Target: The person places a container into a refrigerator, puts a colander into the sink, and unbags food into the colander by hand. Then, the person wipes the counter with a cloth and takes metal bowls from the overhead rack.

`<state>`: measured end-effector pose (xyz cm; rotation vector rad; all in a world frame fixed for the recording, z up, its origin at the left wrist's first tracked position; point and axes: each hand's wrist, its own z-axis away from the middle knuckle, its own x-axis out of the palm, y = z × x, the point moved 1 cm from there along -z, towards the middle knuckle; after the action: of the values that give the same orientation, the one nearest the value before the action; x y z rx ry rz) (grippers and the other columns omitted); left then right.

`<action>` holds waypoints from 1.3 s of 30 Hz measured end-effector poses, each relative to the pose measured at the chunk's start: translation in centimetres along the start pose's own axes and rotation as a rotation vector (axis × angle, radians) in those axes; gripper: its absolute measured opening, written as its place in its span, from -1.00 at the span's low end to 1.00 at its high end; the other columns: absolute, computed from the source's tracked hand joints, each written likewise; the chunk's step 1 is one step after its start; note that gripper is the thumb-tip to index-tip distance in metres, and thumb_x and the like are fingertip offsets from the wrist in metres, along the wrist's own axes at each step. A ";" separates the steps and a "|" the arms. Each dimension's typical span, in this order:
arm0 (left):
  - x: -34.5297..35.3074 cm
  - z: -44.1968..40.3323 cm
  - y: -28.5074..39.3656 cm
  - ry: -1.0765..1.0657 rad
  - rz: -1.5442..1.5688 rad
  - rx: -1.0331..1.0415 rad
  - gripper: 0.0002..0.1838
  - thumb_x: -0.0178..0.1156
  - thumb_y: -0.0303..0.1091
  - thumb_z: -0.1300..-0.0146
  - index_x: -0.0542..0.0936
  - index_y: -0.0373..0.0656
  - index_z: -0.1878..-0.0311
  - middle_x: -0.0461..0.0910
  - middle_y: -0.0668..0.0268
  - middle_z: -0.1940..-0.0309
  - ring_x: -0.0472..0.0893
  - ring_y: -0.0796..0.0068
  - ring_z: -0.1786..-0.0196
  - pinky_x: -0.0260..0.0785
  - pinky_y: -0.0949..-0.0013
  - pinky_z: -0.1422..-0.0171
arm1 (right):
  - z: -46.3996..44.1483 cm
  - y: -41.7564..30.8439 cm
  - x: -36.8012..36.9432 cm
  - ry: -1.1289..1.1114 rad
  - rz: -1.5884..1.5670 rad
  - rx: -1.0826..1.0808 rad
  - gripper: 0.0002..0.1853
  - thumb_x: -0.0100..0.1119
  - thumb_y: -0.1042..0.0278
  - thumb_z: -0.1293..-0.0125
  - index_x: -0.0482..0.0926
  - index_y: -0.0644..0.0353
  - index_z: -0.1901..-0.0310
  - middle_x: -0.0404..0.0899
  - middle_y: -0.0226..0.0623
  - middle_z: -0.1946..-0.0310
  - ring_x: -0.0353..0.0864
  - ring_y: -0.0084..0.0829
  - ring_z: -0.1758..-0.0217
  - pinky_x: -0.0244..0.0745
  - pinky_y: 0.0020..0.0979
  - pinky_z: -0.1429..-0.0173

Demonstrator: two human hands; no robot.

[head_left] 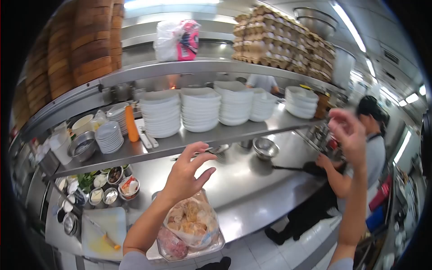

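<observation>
My left hand [185,175] is raised over the steel counter, fingers spread and slightly curled, holding nothing. Below it a metal tray [221,240] holds a clear plastic bag [193,222] of pale, yellowish pieces that look like raw meat. Beside that bag lies a pinkish wrapped bundle [172,243]. Up at the right, my right hand [348,135] hangs in the air with bent fingers apart and nothing in it; its fingertips are a little blurred. In the view it appears near a co-worker, touching nothing.
A white cutting board [112,220] with a knife [100,230] lies at left, near small ingredient bowls [129,186]. White bowl stacks [159,114] line the shelf above the counter [238,198]. A metal bowl [265,148] sits farther back. A co-worker [375,148] stands at right.
</observation>
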<state>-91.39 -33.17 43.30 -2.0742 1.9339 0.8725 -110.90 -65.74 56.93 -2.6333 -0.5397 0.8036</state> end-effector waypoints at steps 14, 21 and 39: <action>8.5 -23.2 -3.3 0.290 -0.648 0.287 -0.50 0.35 -0.40 0.02 0.51 -0.04 -0.08 0.39 0.22 -0.14 0.33 0.11 -0.27 0.12 0.06 -0.33 | -43.9 16.3 -8.9 0.338 0.692 -0.432 -0.46 0.19 -0.07 -0.21 0.54 0.19 -0.08 0.52 -0.14 -0.08 0.48 -0.21 -0.20 0.33 -0.33 -0.27; 13.1 -28.2 -5.3 0.312 -0.904 -0.020 -0.36 0.38 -0.28 0.07 0.43 0.02 -0.17 0.36 0.28 -0.12 0.27 0.20 -0.32 -0.41 -0.23 -0.44 | -57.7 20.6 -11.6 0.807 1.066 -0.575 -0.42 0.19 -0.08 -0.18 0.51 0.19 -0.12 0.53 -0.10 -0.08 0.49 -0.14 -0.18 0.32 -0.28 -0.29; 15.5 -29.3 -4.9 0.376 -1.000 -0.112 -0.32 0.39 -0.23 0.14 0.40 -0.02 -0.14 0.33 0.24 -0.20 0.20 0.12 -0.37 -0.51 -0.20 -0.47 | -65.1 23.8 -14.9 0.801 0.629 -0.906 -0.60 0.34 0.15 -0.11 0.60 0.25 0.10 0.61 -0.04 0.16 0.62 -0.11 0.10 0.48 -0.23 0.02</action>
<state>-78.29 -60.42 57.82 -2.9187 0.6837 0.3626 -78.10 -106.28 104.92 -3.6308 0.2507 -0.5900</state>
